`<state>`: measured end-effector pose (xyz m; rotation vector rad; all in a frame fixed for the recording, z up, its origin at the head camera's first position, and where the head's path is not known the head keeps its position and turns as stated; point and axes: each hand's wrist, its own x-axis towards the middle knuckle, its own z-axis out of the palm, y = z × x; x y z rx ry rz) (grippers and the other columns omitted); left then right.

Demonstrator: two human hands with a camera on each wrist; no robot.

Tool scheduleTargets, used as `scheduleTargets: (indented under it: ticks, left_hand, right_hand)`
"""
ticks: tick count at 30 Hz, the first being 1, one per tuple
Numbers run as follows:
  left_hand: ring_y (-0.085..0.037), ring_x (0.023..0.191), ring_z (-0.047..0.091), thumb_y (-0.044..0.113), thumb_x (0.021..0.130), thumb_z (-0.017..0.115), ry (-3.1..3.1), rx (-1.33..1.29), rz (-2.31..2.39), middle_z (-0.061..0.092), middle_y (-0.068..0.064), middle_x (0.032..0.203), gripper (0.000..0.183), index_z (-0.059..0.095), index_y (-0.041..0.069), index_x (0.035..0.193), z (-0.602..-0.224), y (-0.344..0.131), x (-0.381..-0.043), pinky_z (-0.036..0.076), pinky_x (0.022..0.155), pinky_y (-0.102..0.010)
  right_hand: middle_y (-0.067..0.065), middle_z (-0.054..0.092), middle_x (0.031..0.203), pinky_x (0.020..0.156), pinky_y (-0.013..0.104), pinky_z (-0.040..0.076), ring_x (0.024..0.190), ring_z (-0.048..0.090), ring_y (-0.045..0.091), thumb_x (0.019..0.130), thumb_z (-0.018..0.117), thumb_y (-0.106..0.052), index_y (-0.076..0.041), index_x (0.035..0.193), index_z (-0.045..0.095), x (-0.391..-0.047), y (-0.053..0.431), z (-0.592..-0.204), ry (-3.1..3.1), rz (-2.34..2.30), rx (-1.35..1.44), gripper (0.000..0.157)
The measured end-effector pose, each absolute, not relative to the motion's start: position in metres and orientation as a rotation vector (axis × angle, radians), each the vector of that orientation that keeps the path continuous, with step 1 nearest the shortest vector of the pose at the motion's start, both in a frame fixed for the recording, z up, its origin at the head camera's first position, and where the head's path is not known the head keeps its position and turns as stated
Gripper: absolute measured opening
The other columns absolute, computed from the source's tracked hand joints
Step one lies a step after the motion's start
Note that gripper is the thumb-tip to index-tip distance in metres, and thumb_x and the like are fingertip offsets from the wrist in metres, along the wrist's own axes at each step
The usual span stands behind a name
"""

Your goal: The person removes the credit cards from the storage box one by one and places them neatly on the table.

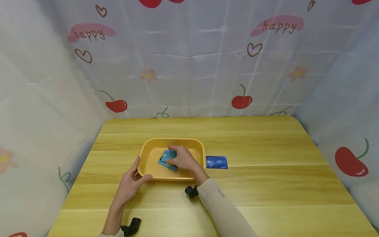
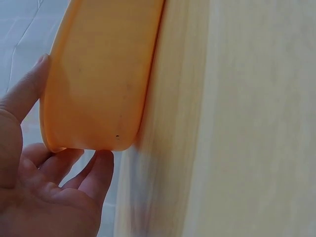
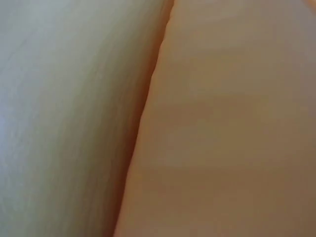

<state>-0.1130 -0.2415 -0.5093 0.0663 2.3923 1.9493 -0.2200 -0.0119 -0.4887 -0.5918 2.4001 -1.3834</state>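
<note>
A yellow plastic basin (image 1: pixel 151 168) stands on the wooden table. My left hand (image 1: pixel 129 183) grips its near left corner, thumb over the front rim and fingers against the left end; the left wrist view shows these fingertips on the basin's outer wall (image 2: pixel 98 89). Reaching in over the front rim, my right hand (image 1: pixel 184 158) pinches a teal bank card (image 1: pixel 168 155) between thumb and fingers. Directly beneath the card, a flat blue box (image 1: pixel 168 165) lies tilted in the basin, partly covered by card and hand. Only the basin's side (image 3: pixel 217 123) fills the right wrist view, without the hand.
A blue VIP card (image 1: pixel 217 162) lies flat on the table just right of the basin. Black wrist mounts (image 1: pixel 191 191) show by both forearms. Behind the table (image 1: pixel 266 184) and along its sides hang white curtains (image 1: pixel 189 65) printed with cherries.
</note>
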Motion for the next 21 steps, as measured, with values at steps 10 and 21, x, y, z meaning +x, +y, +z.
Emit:
scheduleTargets:
  ticks: [10,21]
  left_hand:
    - [-0.037,0.142,0.029,0.018,0.091,0.074,2.369,0.059,1.970,0.010,-0.014,0.163,0.092,0.012,0.005,0.158,-0.5093,-0.2411,-0.1127,0.042,0.096,-0.016]
    - [-0.036,0.142,0.028,0.018,0.091,0.074,2.374,0.059,1.969,0.010,-0.014,0.163,0.093,0.012,0.005,0.158,-0.5102,-0.2403,-0.1133,0.041,0.097,-0.016]
  right_hand:
    - [0.015,0.059,0.134,0.093,0.035,0.048,0.105,0.058,0.023,0.081,0.081,-0.011,0.000,0.137,0.056,-0.2207,-0.0162,-0.4949,2.567,-1.067,-0.662,0.063]
    - [0.016,0.056,0.138,0.099,0.036,0.047,0.113,0.057,0.024,0.079,0.079,-0.004,0.003,0.142,0.050,-0.2220,-0.0164,-0.4931,2.613,-1.012,-0.667,0.069]
